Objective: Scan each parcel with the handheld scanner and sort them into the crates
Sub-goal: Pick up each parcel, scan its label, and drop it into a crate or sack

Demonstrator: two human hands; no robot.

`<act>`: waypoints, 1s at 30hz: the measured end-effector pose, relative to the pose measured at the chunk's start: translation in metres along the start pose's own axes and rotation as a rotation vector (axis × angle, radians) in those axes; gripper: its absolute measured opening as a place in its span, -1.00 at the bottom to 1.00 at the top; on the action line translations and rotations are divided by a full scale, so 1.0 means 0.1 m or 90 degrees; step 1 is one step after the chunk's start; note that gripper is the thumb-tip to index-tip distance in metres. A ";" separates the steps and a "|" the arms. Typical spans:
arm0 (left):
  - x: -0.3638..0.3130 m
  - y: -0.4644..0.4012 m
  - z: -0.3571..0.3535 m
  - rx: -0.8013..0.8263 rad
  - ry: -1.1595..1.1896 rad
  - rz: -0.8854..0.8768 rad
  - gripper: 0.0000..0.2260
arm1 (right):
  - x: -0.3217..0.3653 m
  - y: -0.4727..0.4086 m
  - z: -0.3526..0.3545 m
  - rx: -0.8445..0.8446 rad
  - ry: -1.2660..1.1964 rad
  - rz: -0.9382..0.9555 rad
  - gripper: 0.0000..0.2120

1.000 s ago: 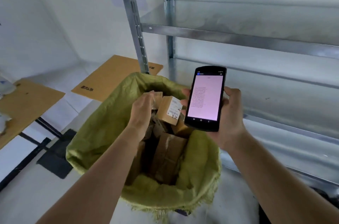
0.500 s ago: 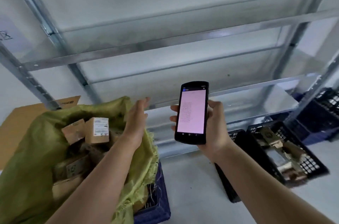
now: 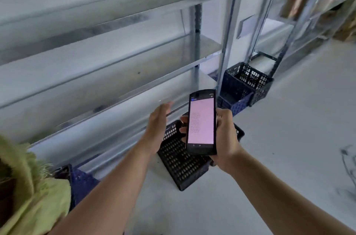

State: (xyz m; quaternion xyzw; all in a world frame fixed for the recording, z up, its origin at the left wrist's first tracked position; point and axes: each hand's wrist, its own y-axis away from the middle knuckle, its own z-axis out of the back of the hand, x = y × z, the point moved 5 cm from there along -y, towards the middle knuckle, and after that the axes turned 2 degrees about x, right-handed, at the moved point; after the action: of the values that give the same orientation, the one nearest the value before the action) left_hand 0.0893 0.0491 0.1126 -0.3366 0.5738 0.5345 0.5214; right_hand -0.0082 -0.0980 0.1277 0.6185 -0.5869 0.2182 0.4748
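A pale grey floor (image 3: 279, 138) carries a black perforated plastic crate (image 3: 181, 165) near the middle, dark blue and black lattice crates (image 3: 244, 84) farther right by the galvanised steel shelving (image 3: 134, 72), and a yellow-green woven sack (image 3: 28, 192) near left, seemingly resting in a blue crate (image 3: 82, 182).

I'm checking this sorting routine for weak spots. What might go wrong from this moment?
1. The left hand is open and holds no parcel, so a sorting step may be missed.
2. The right hand alone grips the handheld scanner above the black crate; a slip could drop it there.
3. The picture is blurred, so the screen may be misread.
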 end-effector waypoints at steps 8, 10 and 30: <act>0.00 -0.98 -1.43 0.099 -0.038 0.072 -0.73 | 0.43 -0.75 1.31 -0.097 -0.004 -0.007 -0.43; 0.06 -1.37 -1.70 0.116 -0.037 0.080 -0.75 | 0.51 -1.06 1.55 -0.108 0.000 -0.017 -0.41; 1.03 -4.53 -3.41 -0.024 0.013 0.314 -0.77 | 0.72 -4.37 3.61 -0.120 0.002 -0.225 -0.33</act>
State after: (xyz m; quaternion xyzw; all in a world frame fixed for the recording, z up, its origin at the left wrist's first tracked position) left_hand 0.4122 -0.3537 -0.1439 -0.2014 0.6338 0.6525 0.3634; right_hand 0.3110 -0.5013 -0.1209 0.6643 -0.4863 0.0769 0.5624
